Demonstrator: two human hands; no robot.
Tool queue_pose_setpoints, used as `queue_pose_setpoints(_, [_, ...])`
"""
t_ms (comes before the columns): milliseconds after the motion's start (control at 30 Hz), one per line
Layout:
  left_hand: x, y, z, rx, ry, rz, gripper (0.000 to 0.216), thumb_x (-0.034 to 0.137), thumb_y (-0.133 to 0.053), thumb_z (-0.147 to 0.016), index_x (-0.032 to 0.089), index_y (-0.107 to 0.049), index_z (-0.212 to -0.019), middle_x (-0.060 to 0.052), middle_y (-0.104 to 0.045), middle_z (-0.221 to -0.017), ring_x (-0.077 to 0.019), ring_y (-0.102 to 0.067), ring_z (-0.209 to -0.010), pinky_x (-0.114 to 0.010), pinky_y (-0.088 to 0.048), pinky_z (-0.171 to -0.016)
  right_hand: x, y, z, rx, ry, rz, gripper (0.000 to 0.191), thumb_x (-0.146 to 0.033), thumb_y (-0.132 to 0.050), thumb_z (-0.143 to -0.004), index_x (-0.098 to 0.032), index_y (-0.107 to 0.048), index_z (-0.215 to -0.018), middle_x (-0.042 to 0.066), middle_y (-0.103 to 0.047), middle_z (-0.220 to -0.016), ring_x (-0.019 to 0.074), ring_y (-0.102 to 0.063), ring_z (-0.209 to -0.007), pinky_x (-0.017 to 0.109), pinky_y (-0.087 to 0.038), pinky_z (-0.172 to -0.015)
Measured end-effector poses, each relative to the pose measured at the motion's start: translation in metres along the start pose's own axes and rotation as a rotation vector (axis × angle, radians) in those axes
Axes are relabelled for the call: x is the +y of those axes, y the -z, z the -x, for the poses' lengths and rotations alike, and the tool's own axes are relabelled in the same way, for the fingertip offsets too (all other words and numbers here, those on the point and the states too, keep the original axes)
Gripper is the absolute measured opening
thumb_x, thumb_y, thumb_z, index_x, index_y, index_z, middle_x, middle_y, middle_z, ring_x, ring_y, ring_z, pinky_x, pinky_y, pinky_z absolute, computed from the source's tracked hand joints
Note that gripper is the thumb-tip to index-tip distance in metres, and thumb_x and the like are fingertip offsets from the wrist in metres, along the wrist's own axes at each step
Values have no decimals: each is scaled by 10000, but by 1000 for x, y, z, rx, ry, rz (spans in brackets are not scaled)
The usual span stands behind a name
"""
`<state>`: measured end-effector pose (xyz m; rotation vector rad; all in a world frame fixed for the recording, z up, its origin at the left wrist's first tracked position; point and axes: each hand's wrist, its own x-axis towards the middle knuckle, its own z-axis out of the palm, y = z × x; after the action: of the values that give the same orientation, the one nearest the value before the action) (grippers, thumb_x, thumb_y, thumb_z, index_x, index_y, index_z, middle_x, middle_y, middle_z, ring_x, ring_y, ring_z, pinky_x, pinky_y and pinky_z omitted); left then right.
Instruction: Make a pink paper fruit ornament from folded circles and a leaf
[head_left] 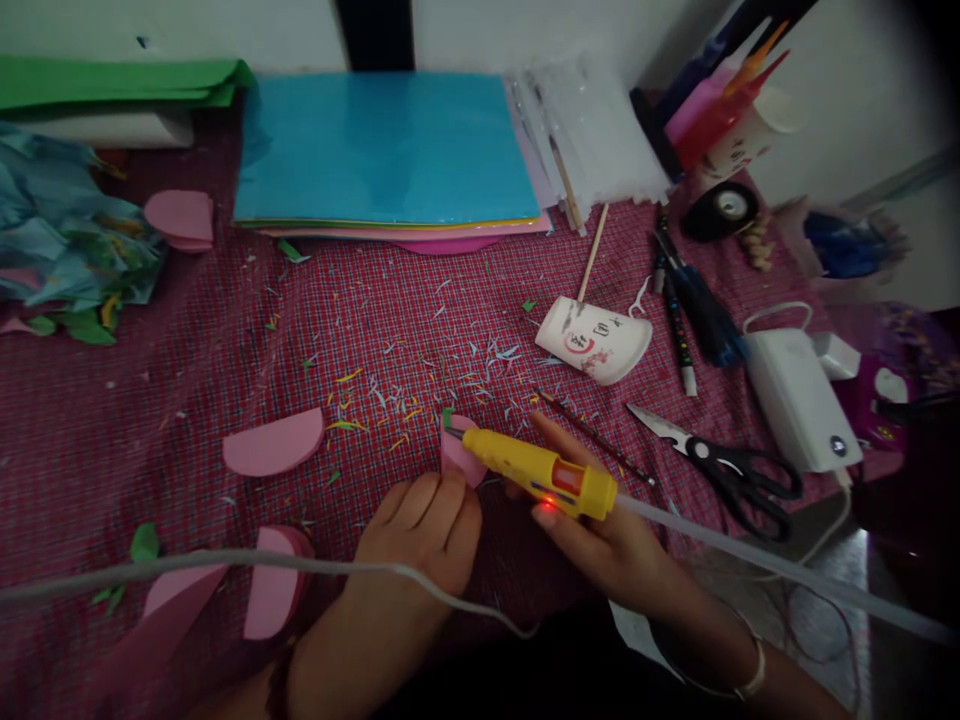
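My right hand (600, 545) is wrapped round a yellow hot glue gun (517, 462) with a red light glowing on its side. A long pale glue stick (697, 540) trails from its back end. With its fingers closed, my left hand (424, 535) holds a small pink foam piece (463, 465) at the table's near side. The gun's nozzle is at this piece, close to a bit of green (448, 417) at its top. Whether the nozzle touches, I cannot tell. More pink half-round pieces (274, 442) lie to the left, some stacked (276, 585) near my left forearm.
A white cord (300, 562) crosses in front of my left wrist. Right of my hands lie black-handled scissors (731, 470), a brown stick (600, 440) and a tipped paper cup (596, 340). Coloured sheets (386, 150) lie at the back; small clippings cover the checked cloth (397, 330).
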<state>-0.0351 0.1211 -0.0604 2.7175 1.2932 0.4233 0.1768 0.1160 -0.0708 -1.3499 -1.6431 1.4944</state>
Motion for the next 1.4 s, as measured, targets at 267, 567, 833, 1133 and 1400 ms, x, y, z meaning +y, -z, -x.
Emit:
queue_pose_setpoints(267, [0,0,0,-27,13,-6,414,53,-264,-899,126,-668,-843,-80,-705,-819,-202,-624,-688,-312,-513,-593,-5,-2,-3,6,-15,-66,680,-191,-525,-919,-373,-195,-1485,57,-422,-1469,161,-642,-1043,310,-516,-934])
queue_pose_setpoints(567, [4,1,5,-77,-3,14,320,59,-332,-878,99,-648,-899,-96,-695,-852,-219,-636,-746,-329,-515,-657,-4,-2,-2,29,-39,-7,656,-209,-535,-918,-376,-229,-1473,59,-262,-1555,205,-584,-1157,377,-473,-1001])
queue_pose_setpoints(833, [-24,19,-3,106,219,179,104,168,-480,-886,174,-579,-919,-46,-664,-849,-194,-598,-752,-337,-480,-677,-7,0,-3,15,-24,-170,633,-198,-531,-926,-340,-235,-1468,51,-631,-1217,158,-641,-1034,316,-519,-920])
queue_pose_setpoints(1133, [-68,27,-43,-298,511,573,192,295,-523,-827,200,-602,-974,3,-673,-813,-157,-616,-696,-286,-442,-625,-6,2,-3,-33,-24,-94,643,-221,-522,-929,-317,-212,-1484,69,-628,-1210,189,-631,-1056,370,-508,-937])
queue_pose_setpoints(1400, [-75,22,-58,-295,443,521,171,260,-500,-831,188,-649,-786,4,-660,-735,-141,-578,-674,-265,-391,-631,-2,4,-1,-45,15,-97,631,-230,-531,-925,-307,-230,-1474,89,-611,-1242,201,-636,-1058,400,-498,-954])
